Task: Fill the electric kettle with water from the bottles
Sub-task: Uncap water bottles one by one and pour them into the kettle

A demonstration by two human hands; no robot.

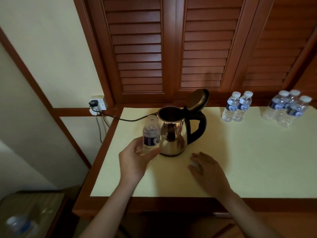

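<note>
from the head view, the left hand [135, 157] grips a bottle [151, 134] low on its body, fingers curled round it, upright and just beside the kettle [173, 133], which stands on the table [248, 160] with its lid [199, 100] tipped open. the right hand [205, 169] lies palm down on the table near the kettle's base, over a small white thing [194, 163]; whether it pinches it cannot be told. two bottles [236, 107] and three more [288, 109] stand at the back right.

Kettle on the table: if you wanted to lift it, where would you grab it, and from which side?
By the black handle, coming from the right. It loops out on the right of the kettle, leaving room for fingers; the open lid leans back above it, and the left hand with the bottle crowds the left.
</note>
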